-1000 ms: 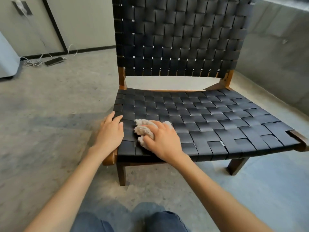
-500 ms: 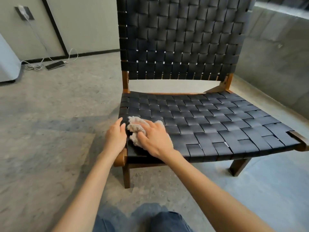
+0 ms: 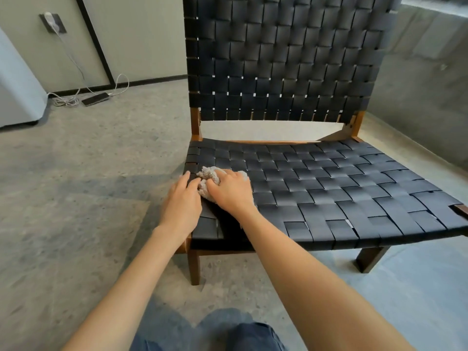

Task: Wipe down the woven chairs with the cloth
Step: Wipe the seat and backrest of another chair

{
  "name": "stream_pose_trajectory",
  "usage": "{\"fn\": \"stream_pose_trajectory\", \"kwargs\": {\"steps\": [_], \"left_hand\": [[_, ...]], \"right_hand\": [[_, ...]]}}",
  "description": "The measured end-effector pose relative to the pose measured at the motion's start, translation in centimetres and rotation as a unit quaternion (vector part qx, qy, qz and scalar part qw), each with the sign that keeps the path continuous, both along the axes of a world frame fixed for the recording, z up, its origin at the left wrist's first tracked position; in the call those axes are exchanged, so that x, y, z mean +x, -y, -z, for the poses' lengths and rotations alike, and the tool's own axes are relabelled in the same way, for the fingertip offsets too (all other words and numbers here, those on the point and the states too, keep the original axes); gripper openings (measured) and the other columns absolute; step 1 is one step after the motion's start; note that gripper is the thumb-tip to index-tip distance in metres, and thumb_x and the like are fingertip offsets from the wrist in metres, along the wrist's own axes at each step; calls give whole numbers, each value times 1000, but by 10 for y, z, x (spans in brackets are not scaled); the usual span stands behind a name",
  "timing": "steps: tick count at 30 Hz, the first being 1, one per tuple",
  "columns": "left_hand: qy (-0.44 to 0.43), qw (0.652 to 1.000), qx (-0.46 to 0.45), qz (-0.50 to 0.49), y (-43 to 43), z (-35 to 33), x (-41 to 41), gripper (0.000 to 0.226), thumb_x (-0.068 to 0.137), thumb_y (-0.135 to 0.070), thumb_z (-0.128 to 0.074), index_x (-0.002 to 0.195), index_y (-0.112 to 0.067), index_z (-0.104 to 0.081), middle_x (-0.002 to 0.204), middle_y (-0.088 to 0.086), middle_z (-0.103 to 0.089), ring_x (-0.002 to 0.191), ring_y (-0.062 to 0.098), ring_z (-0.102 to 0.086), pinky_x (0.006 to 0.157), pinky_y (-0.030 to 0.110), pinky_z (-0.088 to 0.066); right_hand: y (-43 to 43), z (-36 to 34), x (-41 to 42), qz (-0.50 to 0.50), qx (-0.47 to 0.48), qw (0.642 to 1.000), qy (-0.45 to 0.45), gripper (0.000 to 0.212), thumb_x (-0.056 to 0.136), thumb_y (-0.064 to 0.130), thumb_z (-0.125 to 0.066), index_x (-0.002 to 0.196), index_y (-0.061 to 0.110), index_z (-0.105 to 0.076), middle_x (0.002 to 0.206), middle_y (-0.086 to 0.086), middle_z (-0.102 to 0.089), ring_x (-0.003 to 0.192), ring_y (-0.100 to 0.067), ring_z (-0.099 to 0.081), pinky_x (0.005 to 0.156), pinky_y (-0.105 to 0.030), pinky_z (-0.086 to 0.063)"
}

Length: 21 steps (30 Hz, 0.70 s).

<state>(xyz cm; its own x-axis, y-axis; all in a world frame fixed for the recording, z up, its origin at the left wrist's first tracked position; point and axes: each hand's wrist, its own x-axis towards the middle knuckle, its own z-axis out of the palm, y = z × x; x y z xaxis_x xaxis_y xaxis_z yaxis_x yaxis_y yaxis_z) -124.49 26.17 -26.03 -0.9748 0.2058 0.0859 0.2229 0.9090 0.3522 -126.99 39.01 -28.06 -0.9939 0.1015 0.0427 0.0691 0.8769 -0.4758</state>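
A low chair [image 3: 329, 188] with a black woven seat, a black woven back and a brown wooden frame stands in front of me. A bunched beige cloth [image 3: 208, 179] lies on the seat near its left edge. My right hand [image 3: 231, 191] grips the cloth and presses it onto the weave. My left hand [image 3: 181, 202] rests flat on the seat's left front edge, fingers straight, its fingertips beside the cloth. Most of the cloth is hidden under my right hand.
A grey concrete floor [image 3: 76, 198] surrounds the chair. A low concrete wall [image 3: 425, 79] runs along the right. At the back left a phone [image 3: 95, 99] lies on the floor with a white cable up to a wall socket [image 3: 52, 21]. A pale appliance [image 3: 17, 89] stands far left.
My right hand has slid the cloth away from me along the seat's left side. My left hand has followed forward along the left edge. The view has shifted closer.
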Motion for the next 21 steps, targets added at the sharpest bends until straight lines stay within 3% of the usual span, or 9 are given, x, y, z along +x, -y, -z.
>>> {"fn": "stream_pose_trajectory", "kwargs": {"steps": [3, 8, 12, 17, 21], "left_hand": [[-27, 996, -70, 49, -13, 1, 2, 47, 100, -15, -38, 146, -15, -31, 159, 8, -3, 147, 24, -3, 113, 37, -25], [47, 993, -41, 102, -70, 6, -3, 49, 102, -36, -29, 149, -23, -26, 159, 5, -11, 146, 25, -7, 117, 39, -11], [71, 985, -48, 147, -127, 9, -8, 49, 102, -39, -28, 149, -28, -24, 159, 4, -13, 146, 26, -9, 117, 45, -11], [107, 974, -56, 193, -181, 16, -8, 47, 102, -40, -26, 148, -32, -25, 159, 2, -12, 146, 26, -6, 116, 51, -5], [111, 973, -62, 195, -197, 26, -14, 47, 102, -43, -22, 148, -35, -24, 159, 1, -12, 146, 27, -4, 115, 54, 0]], "right_hand": [[-34, 3, 9, 12, 24, 1000, 1, 35, 90, 35, -39, 113, 22, -63, 121, -1, -62, 110, -31, -50, 97, -39, -32], [-118, 5, 30, 63, 64, 996, 17, 29, 87, 34, -47, 105, 21, -65, 116, 2, -64, 108, -33, -51, 95, -37, -35], [-190, 0, 46, 111, 107, 987, 36, 30, 87, 34, -49, 108, 20, -65, 118, 1, -63, 107, -32, -51, 94, -36, -36], [-265, -8, 65, 161, 185, 969, 25, 22, 84, 29, -50, 98, 18, -65, 108, -1, -67, 96, -30, -55, 85, -34, -36], [-324, -16, 82, 234, 237, 942, 34, 27, 85, 31, -50, 104, 18, -65, 113, -3, -66, 101, -31, -55, 90, -36, -34]]}}
